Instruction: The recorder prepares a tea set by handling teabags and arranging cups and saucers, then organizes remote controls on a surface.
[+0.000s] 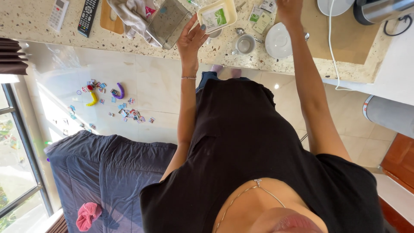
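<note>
Your left hand (192, 39) is raised at the counter edge, fingers spread and curled loosely, thumb toward a clear rectangular plastic container (167, 22) and fingertips against the side of a cream tub with a green-and-white label (216, 15); it touches both, but you cannot tell whether it has a firm hold of either. The clear container stands tilted on the speckled stone counter (43, 34), leaning against a crumpled beige cloth (131, 15). The cream tub sits just right of it, close to the top edge of the view.

Your right hand (288, 8) reaches farther over the counter and is cut by the top of the frame, so how far its fingers are open cannot be told, nor what it has. Near it lie two small sachets (260, 18), a white saucer (278, 41) and a small white cup (244, 44) with a spoon (243, 33) beside it.

At the far left of the counter lie a white remote (58, 14), a black remote (87, 16) and a wooden board (111, 19). On the tiled floor below are scattered small coloured pieces (125, 113), and a dark blue quilt (108, 172) bears a pink scrunchie (88, 215)
</note>
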